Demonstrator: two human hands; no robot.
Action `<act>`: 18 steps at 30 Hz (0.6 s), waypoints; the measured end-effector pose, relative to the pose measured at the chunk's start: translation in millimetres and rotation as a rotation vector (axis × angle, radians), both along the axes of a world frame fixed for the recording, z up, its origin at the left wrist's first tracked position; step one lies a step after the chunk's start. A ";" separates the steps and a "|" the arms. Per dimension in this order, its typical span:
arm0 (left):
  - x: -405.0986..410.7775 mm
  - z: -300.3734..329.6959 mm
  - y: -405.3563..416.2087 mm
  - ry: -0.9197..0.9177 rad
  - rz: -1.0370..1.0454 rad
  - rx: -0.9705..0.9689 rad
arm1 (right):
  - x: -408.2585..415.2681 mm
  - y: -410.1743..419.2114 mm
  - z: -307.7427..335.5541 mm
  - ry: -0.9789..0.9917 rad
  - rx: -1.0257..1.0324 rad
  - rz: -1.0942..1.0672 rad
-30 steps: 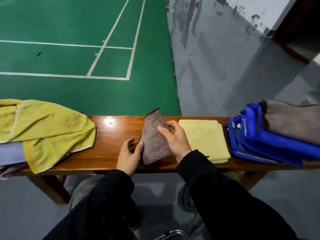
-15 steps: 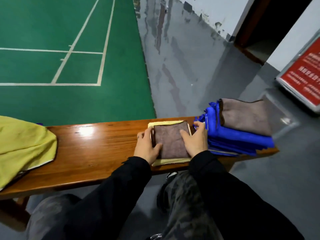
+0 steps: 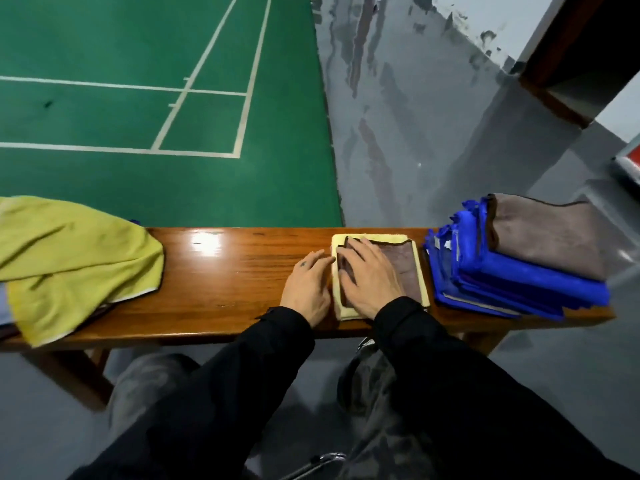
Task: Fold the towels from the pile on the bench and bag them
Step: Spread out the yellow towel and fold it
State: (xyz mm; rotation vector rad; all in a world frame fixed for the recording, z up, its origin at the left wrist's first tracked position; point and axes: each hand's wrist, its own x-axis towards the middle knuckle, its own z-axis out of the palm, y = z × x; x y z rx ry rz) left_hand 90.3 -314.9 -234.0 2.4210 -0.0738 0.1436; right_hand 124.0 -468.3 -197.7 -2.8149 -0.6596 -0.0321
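Note:
A folded brown towel (image 3: 405, 268) lies on top of a folded pale yellow towel (image 3: 381, 239) on the wooden bench (image 3: 235, 271). My right hand (image 3: 367, 275) lies flat on the brown towel with fingers spread. My left hand (image 3: 306, 282) rests on the bench against the left edge of the yellow towel, fingers apart. At the bench's left end sits the unfolded pile, with a yellow-green towel (image 3: 69, 261) on top. A stack of folded blue towels (image 3: 512, 282) with a brown towel (image 3: 547, 237) on top sits at the right end.
Beyond the bench lie a green court floor with white lines (image 3: 156, 116) and a grey floor (image 3: 415, 133). A dark doorway (image 3: 581, 57) is at the upper right. My knees are under the bench's near edge. No bag is in view.
A second ago I held the brown towel up between both hands; it now lies flat on the yellow towel. My right hand has slid onto its top, and the left hand has moved off to the side.

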 end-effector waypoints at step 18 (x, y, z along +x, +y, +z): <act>-107.7 30.6 340.0 0.286 0.803 0.767 | -80.9 164.9 -7.3 0.106 0.130 0.441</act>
